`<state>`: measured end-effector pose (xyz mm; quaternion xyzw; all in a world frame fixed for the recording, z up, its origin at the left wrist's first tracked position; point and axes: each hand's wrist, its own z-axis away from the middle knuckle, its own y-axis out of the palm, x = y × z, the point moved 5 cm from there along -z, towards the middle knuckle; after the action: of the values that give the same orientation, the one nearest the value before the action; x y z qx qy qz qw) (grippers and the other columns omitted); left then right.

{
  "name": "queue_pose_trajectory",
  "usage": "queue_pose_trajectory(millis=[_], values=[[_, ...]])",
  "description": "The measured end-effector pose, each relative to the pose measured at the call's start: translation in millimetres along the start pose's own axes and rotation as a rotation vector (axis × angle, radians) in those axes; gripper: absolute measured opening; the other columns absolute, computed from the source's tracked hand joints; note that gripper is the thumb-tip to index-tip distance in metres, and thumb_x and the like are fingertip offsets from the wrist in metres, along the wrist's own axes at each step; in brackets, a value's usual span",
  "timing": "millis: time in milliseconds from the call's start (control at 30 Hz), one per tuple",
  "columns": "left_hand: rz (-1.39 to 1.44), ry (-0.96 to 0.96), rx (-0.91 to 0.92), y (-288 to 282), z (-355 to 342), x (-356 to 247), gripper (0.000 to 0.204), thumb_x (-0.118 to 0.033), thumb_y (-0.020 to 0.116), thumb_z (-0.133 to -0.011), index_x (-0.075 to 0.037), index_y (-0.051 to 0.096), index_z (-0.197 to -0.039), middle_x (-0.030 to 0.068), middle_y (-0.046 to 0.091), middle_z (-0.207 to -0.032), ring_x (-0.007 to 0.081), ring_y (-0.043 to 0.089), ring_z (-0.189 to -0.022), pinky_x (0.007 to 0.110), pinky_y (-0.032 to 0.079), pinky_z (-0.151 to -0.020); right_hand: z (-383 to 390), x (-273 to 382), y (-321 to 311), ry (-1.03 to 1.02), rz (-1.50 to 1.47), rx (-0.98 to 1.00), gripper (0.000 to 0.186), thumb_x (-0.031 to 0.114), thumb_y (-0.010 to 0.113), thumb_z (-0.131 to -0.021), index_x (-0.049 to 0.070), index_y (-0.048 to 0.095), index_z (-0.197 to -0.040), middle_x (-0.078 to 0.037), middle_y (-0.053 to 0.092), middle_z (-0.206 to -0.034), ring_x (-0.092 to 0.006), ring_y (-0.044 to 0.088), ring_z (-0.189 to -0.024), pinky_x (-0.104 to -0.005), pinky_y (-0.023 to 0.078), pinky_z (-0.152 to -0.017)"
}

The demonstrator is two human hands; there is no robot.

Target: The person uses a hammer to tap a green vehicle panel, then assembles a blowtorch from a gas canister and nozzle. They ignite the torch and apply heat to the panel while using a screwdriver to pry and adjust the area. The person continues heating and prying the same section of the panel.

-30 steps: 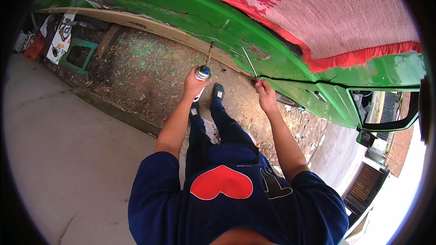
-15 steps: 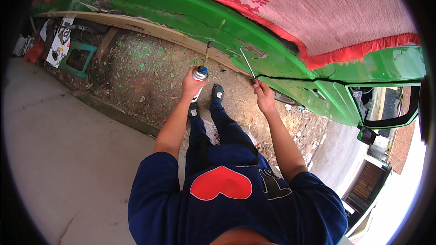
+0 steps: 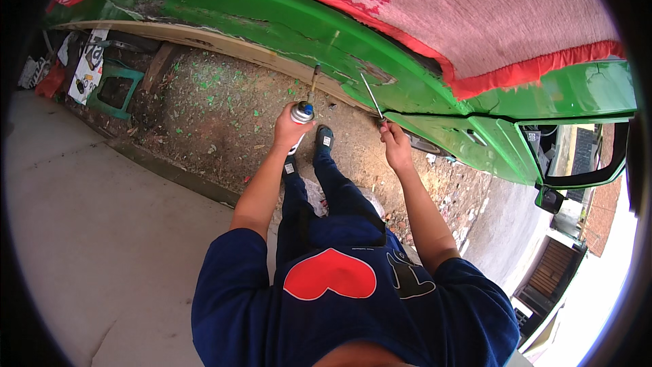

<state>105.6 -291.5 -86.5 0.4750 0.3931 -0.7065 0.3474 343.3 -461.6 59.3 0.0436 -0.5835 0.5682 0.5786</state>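
My left hand is wrapped round a gas torch, a can with a blue knob and a thin metal nozzle. The nozzle points away from me, toward the lower edge of a green car body; no flame can be made out. My right hand grips a screwdriver-like tool with a long thin metal shaft, its handle mostly hidden by my fingers. The shaft slants up and left, its tip in front of the green panel near a patch of damaged paint.
A red and pink blanket covers the car's upper part. An open green door with a mirror stands at right. Green chips lie on the dirt ground; a green plastic stool is at far left, beyond a concrete slab.
My left hand and the gas torch have shifted slightly to the right. My right hand and its tool have hardly moved.
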Motion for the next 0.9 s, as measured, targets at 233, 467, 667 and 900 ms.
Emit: queue_pose_trajectory(millis=[233, 467, 667, 900], values=[[-0.01, 0.025, -0.024, -6, -3, -1, 0.064, -0.018, 0.089, -0.066, -0.001, 0.057, -0.119, 0.0124, 0.071, -0.102, 0.0228, 0.069, -0.094, 0.037, 0.054, -0.085, 2, -1, 0, 0.009, -0.036, 0.009, 0.027, 0.026, 0.059, -0.097, 0.0, 0.063, -0.101, -0.006, 0.06, -0.071, -0.0155, 0.054, -0.066, -0.0311, 0.045, -0.064], [-0.012, 0.048, -0.024, -4, -1, -4, 0.064, -0.017, 0.089, -0.065, 0.0, 0.058, -0.118, 0.013, 0.071, -0.102, 0.0227, 0.069, -0.093, 0.037, 0.054, -0.085, 0, -9, 5, -0.008, -0.043, 0.01, 0.026, 0.026, 0.059, -0.097, 0.001, 0.063, -0.102, -0.006, 0.06, -0.071, -0.0152, 0.054, -0.066, -0.031, 0.045, -0.064], [-0.027, 0.024, -0.027, -5, 1, -8, 0.064, -0.018, 0.089, -0.066, -0.001, 0.057, -0.118, 0.0124, 0.071, -0.101, 0.0223, 0.069, -0.093, 0.037, 0.054, -0.084, -5, -9, 5, -0.005, -0.043, 0.017, 0.027, 0.027, 0.058, -0.097, 0.001, 0.063, -0.103, -0.008, 0.06, -0.073, -0.0168, 0.056, -0.068, -0.0324, 0.046, -0.065], [-0.009, 0.026, -0.023, -8, -2, -2, 0.063, -0.017, 0.089, -0.066, -0.001, 0.057, -0.118, 0.0121, 0.071, -0.101, 0.0218, 0.069, -0.093, 0.037, 0.054, -0.084, -8, -16, 8, -0.021, -0.029, 0.027, 0.027, 0.026, 0.058, -0.097, 0.0, 0.062, -0.102, -0.009, 0.06, -0.073, -0.0178, 0.056, -0.068, -0.0332, 0.046, -0.066]])
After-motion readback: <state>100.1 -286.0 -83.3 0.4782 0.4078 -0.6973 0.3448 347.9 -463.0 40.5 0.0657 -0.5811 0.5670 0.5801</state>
